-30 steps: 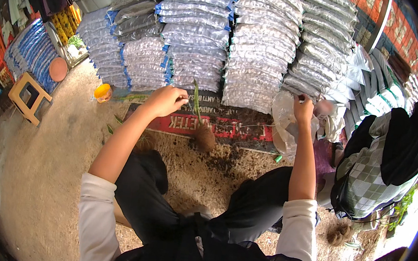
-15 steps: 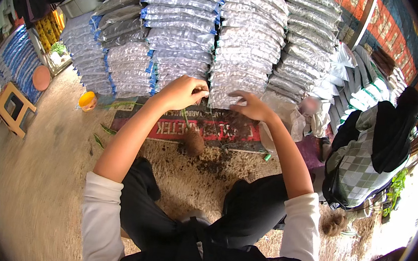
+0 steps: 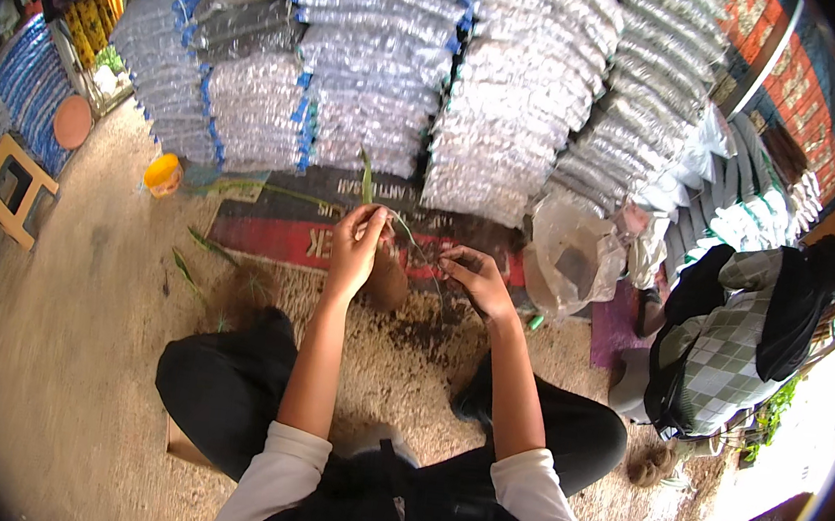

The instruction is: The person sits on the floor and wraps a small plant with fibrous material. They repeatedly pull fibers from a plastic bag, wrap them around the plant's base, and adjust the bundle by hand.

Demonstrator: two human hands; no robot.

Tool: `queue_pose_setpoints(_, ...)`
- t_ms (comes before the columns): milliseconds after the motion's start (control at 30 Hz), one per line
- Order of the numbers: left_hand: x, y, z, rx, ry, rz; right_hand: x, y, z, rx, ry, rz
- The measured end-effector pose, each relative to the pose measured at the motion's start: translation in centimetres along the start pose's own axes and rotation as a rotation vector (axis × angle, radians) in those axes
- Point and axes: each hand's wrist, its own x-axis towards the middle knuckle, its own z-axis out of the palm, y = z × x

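My left hand (image 3: 356, 247) is closed in a pinch on a thin pale string (image 3: 406, 227), just above a brown ball of soil or fibre (image 3: 387, 288). The string runs across to my right hand (image 3: 476, 278), whose fingers are pinched together on its other stretch. A green leaf (image 3: 366, 177) rises behind my left hand; the hand hides where it joins the ball. Beneath both hands lies a dark printed sheet with a red band (image 3: 264, 237), with dark soil crumbs (image 3: 421, 333) scattered on and in front of it.
Stacks of filled clear plastic bags (image 3: 514, 89) rise beyond the sheet. A clear bag (image 3: 575, 261) stands at right, near another person (image 3: 731, 341). To the left are a yellow tub (image 3: 162, 176), a tan stool (image 3: 12, 189) and loose leaves (image 3: 206, 245).
Both hands have lowered and come nearer my body, the left now over the ball. The string now shows clearly between them. My head view has shifted slightly, and my knees are spread wider.
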Motion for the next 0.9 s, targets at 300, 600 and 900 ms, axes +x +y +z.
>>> queue_pose_setpoints(300,-5.3,-0.9,-1.5,-0.132,0.12,-0.26,-1.2,3.0,4.7,0.064,-0.057,-0.081)
queue_pose_setpoints(600,-5.4,-1.1,-1.1,-0.152,0.153,-0.3,-1.3,2.8,4.8,0.025,-0.099,-0.06)
queue_pose_setpoints(900,-5.6,-1.5,-2.3,0.418,0.244,-0.021,-2.4,0.2,3.9,-0.402,-0.014,-0.305)
